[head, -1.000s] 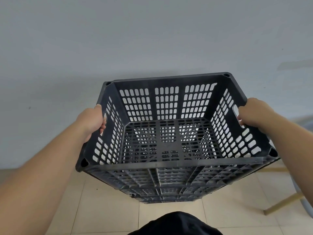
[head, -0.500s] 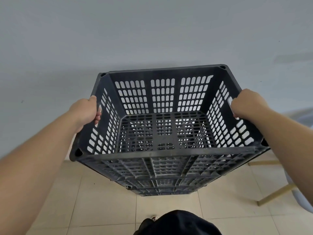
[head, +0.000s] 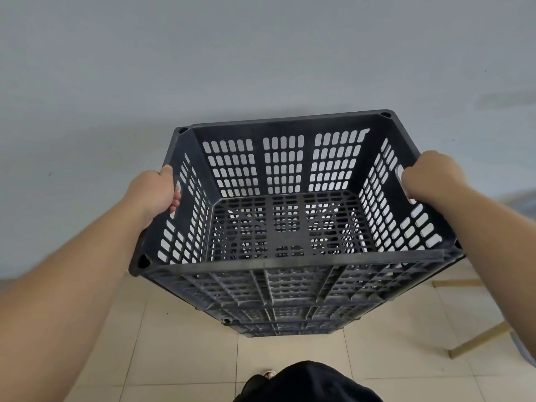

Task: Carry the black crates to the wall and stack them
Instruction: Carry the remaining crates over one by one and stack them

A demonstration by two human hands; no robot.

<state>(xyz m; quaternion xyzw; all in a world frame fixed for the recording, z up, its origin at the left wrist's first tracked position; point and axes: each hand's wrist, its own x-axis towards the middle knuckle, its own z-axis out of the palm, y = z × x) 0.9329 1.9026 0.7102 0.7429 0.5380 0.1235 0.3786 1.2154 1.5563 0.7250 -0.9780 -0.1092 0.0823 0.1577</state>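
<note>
The left hand (head: 153, 195) and right hand (head: 429, 177) each curl their fingers through a side handle slot of the black slotted plastic crate (head: 290, 258), held by the grey wall (head: 261, 53) over stacked black crates (head: 275, 326); best keep it level and lower it straight so the corners seat.

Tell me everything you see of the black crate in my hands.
The black crate is open-topped and empty, plastic-looking, with slotted walls, a grid floor and holes at the rim corners. It is near the grey wall, above the tiled floor; the left hand and right hand grip its side handle slots.
</note>
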